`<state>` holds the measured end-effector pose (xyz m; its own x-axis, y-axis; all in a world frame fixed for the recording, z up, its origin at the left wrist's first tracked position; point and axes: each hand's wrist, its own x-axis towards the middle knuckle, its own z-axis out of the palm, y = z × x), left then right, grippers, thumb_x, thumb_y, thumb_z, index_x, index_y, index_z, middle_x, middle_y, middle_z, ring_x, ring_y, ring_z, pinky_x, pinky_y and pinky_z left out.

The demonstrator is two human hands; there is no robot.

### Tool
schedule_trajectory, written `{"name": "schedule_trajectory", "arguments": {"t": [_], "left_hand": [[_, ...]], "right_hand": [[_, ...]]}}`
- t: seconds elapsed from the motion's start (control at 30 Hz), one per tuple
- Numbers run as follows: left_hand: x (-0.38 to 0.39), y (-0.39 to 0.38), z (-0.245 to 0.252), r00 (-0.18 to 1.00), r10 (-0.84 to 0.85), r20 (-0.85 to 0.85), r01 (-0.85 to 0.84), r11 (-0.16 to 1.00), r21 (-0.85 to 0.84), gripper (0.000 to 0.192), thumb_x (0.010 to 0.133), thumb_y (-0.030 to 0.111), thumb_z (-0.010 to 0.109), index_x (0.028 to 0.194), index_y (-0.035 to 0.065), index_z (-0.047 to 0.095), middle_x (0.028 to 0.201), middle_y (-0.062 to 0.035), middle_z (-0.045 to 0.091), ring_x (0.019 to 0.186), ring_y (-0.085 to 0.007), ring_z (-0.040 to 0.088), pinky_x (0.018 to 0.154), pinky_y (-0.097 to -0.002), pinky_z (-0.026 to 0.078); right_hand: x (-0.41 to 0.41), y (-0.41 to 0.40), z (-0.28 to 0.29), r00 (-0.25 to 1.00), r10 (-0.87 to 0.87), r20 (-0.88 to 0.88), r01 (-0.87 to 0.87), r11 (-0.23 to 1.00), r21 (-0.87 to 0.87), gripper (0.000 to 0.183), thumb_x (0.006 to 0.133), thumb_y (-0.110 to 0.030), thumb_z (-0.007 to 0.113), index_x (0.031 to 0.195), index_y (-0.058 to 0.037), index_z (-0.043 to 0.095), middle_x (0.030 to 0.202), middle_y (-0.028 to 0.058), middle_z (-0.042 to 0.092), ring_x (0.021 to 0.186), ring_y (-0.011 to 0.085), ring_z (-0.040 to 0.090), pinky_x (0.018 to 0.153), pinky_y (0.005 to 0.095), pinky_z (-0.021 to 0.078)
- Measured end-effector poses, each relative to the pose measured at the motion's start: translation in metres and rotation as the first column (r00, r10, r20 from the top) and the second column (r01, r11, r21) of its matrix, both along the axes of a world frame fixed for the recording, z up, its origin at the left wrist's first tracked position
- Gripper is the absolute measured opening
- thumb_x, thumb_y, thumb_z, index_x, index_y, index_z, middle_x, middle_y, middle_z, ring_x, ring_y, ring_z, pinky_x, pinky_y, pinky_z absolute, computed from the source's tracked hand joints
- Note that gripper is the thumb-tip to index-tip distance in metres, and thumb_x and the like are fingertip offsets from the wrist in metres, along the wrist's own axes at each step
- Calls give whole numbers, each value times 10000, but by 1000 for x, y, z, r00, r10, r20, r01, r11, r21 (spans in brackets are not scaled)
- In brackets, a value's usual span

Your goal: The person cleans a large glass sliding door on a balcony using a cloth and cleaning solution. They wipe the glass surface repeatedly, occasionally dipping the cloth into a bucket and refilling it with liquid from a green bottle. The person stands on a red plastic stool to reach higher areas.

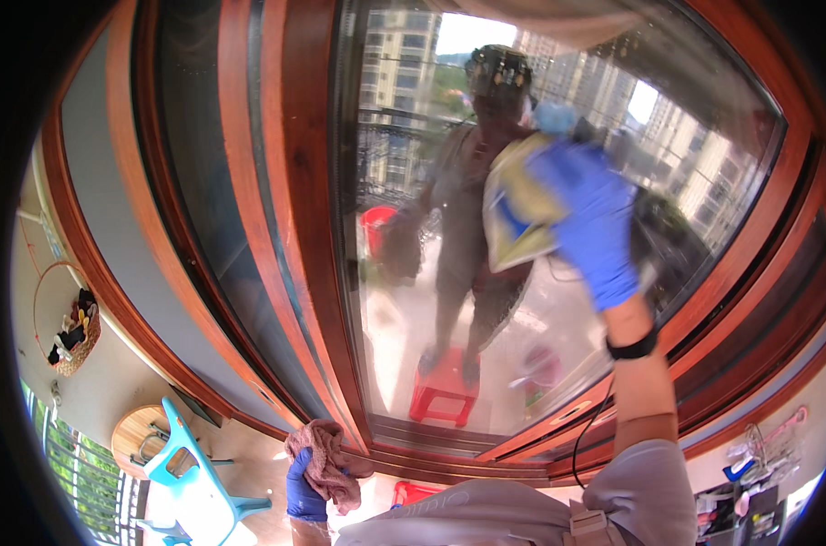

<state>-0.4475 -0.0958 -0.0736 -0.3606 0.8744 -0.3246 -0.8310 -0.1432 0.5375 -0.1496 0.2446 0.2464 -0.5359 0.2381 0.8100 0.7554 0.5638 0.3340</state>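
Note:
My right hand (587,211), in a blue glove and blurred by motion, presses a yellow and whitish cleaning cloth (505,225) on a glass door pane (399,321). Fingers hide part of the cloth. Down at the lower left, my left hand (305,488), gloved in blue too, grips a crumpled brownish-pink rag (329,461) near the foot of the door frame. The pane mirrors a person on a red stool, a red bucket and tall buildings. Reddish-brown wooden framing (310,170) surrounds the glass.
Below me, part of a red plastic stool (413,493) shows. To the lower left are a light-blue plastic chair (201,478), a round wooden table (140,433) and a hanging woven basket (82,338). Various items hang at the wall (761,454) on the lower right. A black cord (580,437) dangles beside my right arm.

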Motion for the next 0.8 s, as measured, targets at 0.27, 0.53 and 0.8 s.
{"name": "schedule_trajectory", "arguments": {"t": [0.27, 0.53, 0.8], "left_hand": [[24, 61, 34, 974, -211, -79, 215, 976, 46, 630, 822, 261, 634, 1355, 17, 405, 1240, -185, 546, 1055, -353, 589, 844, -470, 535], [55, 112, 31, 921, -387, -48, 389, 921, 28, 599, 833, 210, 628, 1354, 8, 411, 1258, -178, 553, 1141, -355, 556, 941, -501, 499], [82, 112, 29, 896, -440, -61, 440, 898, -18, 621, 858, 260, 613, 1378, 6, 387, 1295, -201, 528, 1153, -376, 546, 976, -521, 472]], "right_hand": [[71, 27, 120, 873, 201, -445, 57, 863, 502, 722, 700, -407, 770, 1328, -144, 529, 1287, 130, 559, 1126, 343, 553, 972, 429, 428], [59, -15, -243, 790, -7, 612, -30, 998, 50, 556, 816, -237, 538, 1357, -333, 454, 1402, 2, 447, 1181, 206, 501, 914, 452, 444], [190, -16, -102, 906, -392, 162, 367, 916, 165, 575, 771, -243, 598, 1323, -376, 507, 1384, 19, 477, 1211, 247, 478, 954, 500, 334]]}}
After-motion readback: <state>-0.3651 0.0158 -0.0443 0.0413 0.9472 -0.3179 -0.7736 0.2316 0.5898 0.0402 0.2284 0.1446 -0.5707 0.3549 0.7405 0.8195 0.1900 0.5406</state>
